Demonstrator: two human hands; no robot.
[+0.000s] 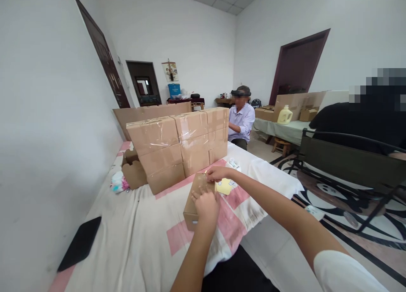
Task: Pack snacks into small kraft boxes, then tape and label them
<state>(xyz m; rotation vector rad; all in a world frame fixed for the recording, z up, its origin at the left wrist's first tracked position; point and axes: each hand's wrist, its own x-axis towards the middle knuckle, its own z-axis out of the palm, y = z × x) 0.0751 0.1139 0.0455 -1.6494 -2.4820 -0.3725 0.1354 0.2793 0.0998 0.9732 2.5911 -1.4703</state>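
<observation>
A small brown cardboard box [190, 206] lies on the cloth-covered table in front of me. My left hand [207, 204] rests on its top with the fingers spread. At the box's far right edge, the fingers of my right hand [218, 173] are pinched together; what lies between them is too small to make out. A yellow sheet with a printed pattern [224, 186] is just right of the box, partly under my right forearm. Beyond it sits a small white packet [234, 164]. Behind the box stands a stack of taped cardboard boxes [194, 146].
An opened carton [135, 173] and a colourful plastic bundle [118, 182] lie left of the stack. A black flat object [80, 243] is at the table's left edge. Across the table sits a person [242, 118]; another in black is at the right, on a chair [349, 156].
</observation>
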